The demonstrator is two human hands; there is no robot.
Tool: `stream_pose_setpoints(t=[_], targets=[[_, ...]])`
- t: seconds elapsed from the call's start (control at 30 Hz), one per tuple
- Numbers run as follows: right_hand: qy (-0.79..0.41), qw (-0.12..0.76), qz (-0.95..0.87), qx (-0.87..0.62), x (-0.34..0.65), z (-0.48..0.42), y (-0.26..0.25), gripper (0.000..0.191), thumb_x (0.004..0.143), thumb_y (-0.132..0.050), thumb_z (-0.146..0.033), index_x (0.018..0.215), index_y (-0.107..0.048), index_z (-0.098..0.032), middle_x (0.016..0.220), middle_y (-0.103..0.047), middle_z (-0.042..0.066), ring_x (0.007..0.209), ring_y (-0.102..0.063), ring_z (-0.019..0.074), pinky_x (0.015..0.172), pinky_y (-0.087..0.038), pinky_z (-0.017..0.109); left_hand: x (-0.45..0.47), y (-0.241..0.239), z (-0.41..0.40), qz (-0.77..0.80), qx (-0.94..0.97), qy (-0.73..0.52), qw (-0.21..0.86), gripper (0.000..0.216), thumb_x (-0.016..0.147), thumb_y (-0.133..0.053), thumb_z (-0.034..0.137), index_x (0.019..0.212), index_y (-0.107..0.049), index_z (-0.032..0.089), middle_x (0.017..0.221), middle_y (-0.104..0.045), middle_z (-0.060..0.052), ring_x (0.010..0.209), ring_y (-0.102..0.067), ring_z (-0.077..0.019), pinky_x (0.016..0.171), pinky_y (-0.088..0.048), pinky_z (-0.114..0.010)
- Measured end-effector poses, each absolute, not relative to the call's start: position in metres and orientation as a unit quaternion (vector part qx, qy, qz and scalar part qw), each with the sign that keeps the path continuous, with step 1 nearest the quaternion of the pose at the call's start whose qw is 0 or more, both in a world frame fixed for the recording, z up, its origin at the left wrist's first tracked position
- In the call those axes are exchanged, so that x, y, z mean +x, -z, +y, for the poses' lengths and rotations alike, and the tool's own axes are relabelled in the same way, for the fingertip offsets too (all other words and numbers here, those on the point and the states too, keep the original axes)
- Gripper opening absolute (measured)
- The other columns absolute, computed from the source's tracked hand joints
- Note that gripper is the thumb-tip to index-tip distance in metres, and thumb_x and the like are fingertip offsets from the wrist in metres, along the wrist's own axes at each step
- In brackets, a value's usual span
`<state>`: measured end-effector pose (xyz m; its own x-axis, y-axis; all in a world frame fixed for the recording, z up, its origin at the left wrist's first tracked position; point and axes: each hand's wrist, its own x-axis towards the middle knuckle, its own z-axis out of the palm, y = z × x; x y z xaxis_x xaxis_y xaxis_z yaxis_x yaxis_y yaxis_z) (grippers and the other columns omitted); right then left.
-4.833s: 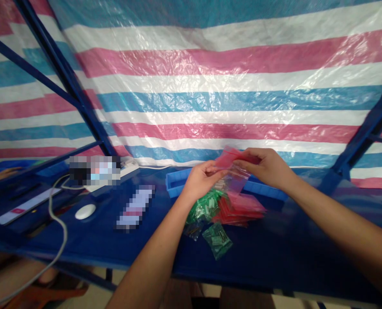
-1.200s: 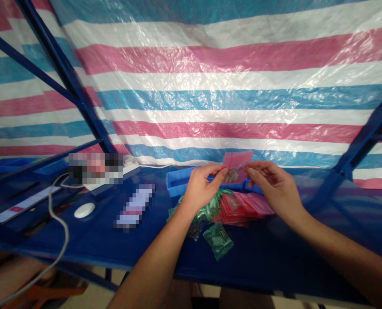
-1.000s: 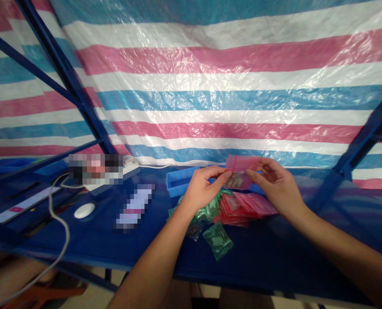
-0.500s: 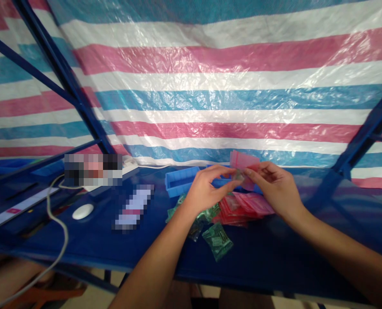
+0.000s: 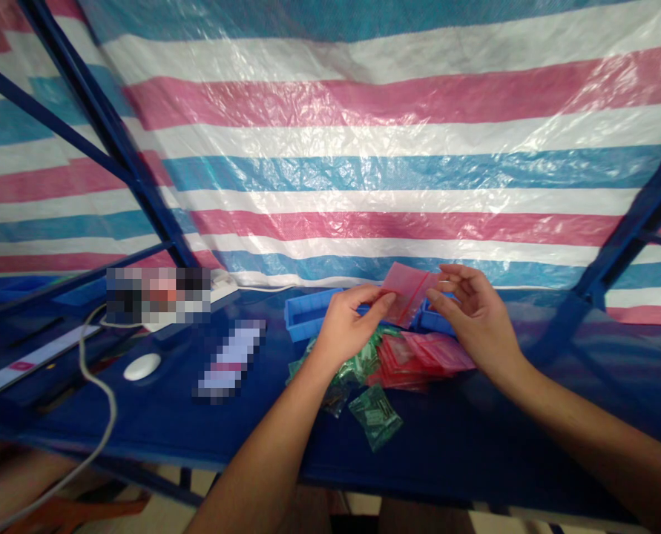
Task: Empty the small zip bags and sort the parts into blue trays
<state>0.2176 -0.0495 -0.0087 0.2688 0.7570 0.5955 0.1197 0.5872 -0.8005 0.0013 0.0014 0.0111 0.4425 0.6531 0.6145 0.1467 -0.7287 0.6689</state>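
Note:
Both my hands hold one small pink zip bag [image 5: 405,291] up over the blue table [image 5: 464,437]. My left hand [image 5: 348,324] pinches its left edge between thumb and fingers. My right hand [image 5: 473,319] pinches its right side. Under my hands lies a stack of red and pink zip bags [image 5: 422,357]. Left of that stack sits a heap of green zip bags [image 5: 357,365] with small parts in them. One green bag [image 5: 375,414] lies apart, nearer the table's front edge. A blue plastic tray [image 5: 306,314] stands behind my hands.
A white mouse [image 5: 142,366] with a grey cable [image 5: 99,404] lies at the left, beside a flat dark device [image 5: 27,357]. Two blurred-out items rest left of the tray. A striped plastic sheet [image 5: 363,148] on blue frame bars [image 5: 113,133] closes off the back.
Over the last second I have turned and tilted the pink bag between my fingers; it now hangs flatter and slightly lower, and my right fingers have shifted along its right edge.

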Motion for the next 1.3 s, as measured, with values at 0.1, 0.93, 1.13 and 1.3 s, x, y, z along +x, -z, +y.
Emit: stream_pose_setpoints(t=[0.1,0.93,1.13,1.3], targets=[[-0.293,0.676,-0.56,-0.379,0.217,-0.048,0.008,0.053,0.081,-0.089,-0.049,0.126,-0.067,-0.031,0.123,-0.075,0.006,0.108,-0.074,0.0242,0.094,-0.063,0.039,0.002,-0.01,0.001,0.231,0.792,-0.455,0.335,0.03,0.103,-0.063,0.043,0.108,-0.081,0.019,0.106,-0.081,-0.007,0.097,-0.074,-0.021,0.088,-0.057,-0.032],[-0.322,0.6,-0.602,-0.418,0.221,-0.057,0.008,0.034,0.087,-0.082,-0.056,0.099,-0.078,-0.025,0.093,-0.081,0.007,0.08,-0.075,0.0225,0.075,-0.065,0.038,-0.107,-0.012,0.044,0.471,0.787,-0.398,0.006,0.027,0.092,-0.063,0.022,0.111,-0.082,0.021,0.113,-0.078,-0.006,0.103,-0.073,-0.0234,0.098,-0.057,-0.035],[-0.325,0.591,-0.609,-0.417,0.224,-0.056,0.01,0.036,0.087,-0.081,-0.058,0.099,-0.078,-0.024,0.093,-0.081,0.007,0.08,-0.076,0.0231,0.075,-0.065,0.039,-0.117,-0.012,0.045,0.502,0.82,-0.274,-0.039,0.031,0.091,-0.063,0.024,0.115,-0.083,0.027,0.118,-0.077,-0.006,0.104,-0.073,-0.0245,0.103,-0.056,-0.036],[-0.333,0.581,-0.614,-0.417,0.227,-0.055,0.014,0.033,0.089,-0.08,-0.055,0.103,-0.078,-0.025,0.097,-0.081,0.006,0.081,-0.076,0.0227,0.077,-0.065,0.038,-0.12,-0.005,0.054,0.491,0.842,-0.222,-0.037,0.033,0.087,-0.061,0.018,0.109,-0.085,0.024,0.114,-0.078,-0.009,0.101,-0.074,-0.0262,0.098,-0.057,-0.035]])
